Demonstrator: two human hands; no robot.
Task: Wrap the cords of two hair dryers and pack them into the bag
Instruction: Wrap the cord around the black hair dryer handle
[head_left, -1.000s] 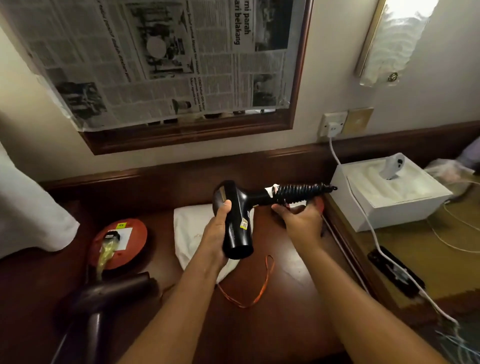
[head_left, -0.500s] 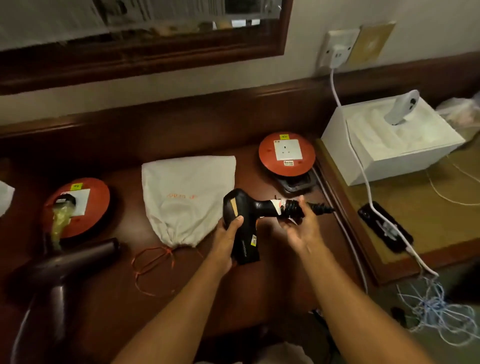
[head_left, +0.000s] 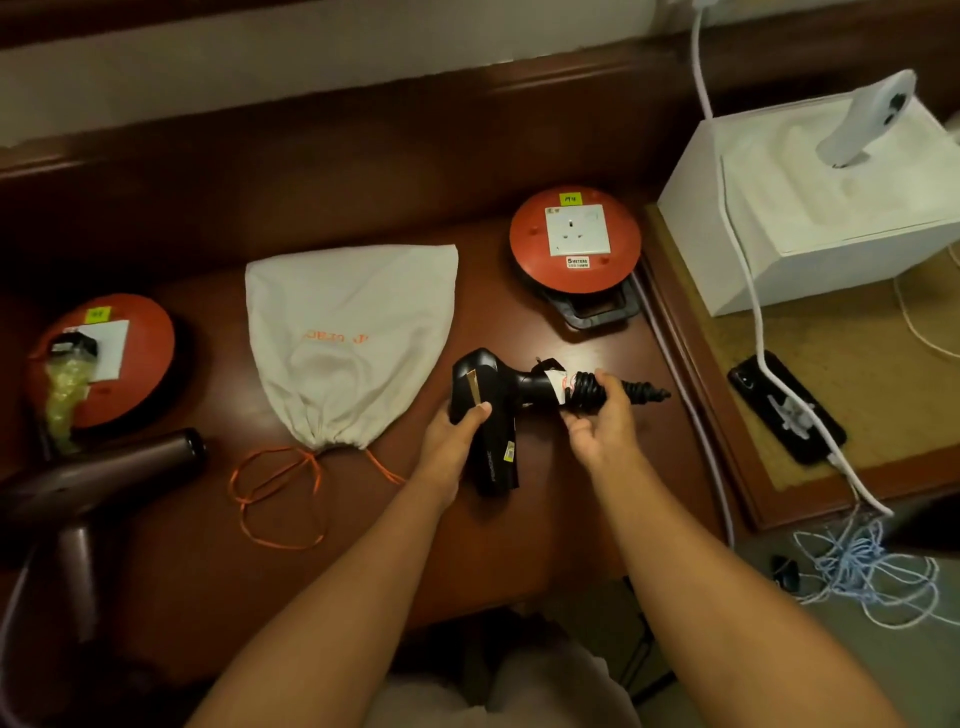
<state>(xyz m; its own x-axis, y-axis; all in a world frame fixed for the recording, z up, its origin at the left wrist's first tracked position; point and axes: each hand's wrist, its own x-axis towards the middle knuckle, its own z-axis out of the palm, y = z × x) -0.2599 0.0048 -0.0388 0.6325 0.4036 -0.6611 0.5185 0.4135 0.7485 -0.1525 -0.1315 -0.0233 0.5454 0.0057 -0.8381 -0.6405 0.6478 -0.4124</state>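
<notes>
A: What are the hands doing?

B: The left hand (head_left: 451, 434) is gripping the barrel of the black hair dryer (head_left: 485, 415), thumb pressing on the side by the gold stripe. The right hand (head_left: 597, 415) is curling round the handle, fingers closing over the black cord (head_left: 584, 391) that is sitting coiled there in tight turns.

A: So both are clamping down on it?

B: Yes — both are holding the one dryer, just above the dark wooden desk (head_left: 363, 545). The ribbed strain relief (head_left: 644, 391) is sticking out past the right hand, pointing right.

A: Where is the bag sitting?

B: The cream drawstring bag (head_left: 348, 343) is lying flat on the desk, just left of the black dryer, its gathered mouth facing the person. Its orange drawstring (head_left: 275, 499) is trailing in loose loops toward the desk's near edge.

A: And the other dryer?

B: A brown hair dryer (head_left: 98, 478) is lying at the far left — well apart from the hands. Behind it an orange extension reel (head_left: 140, 364) is carrying a plug wrapped in clear plastic. A second orange extension reel (head_left: 574, 236) is standing beyond the right hand, socket face up.

A: Anything further right?

B: A white box (head_left: 810, 239) is resting on a side table, and a black phone (head_left: 784, 408) is lying near it with a white cable (head_left: 748, 270) running across it.
</notes>
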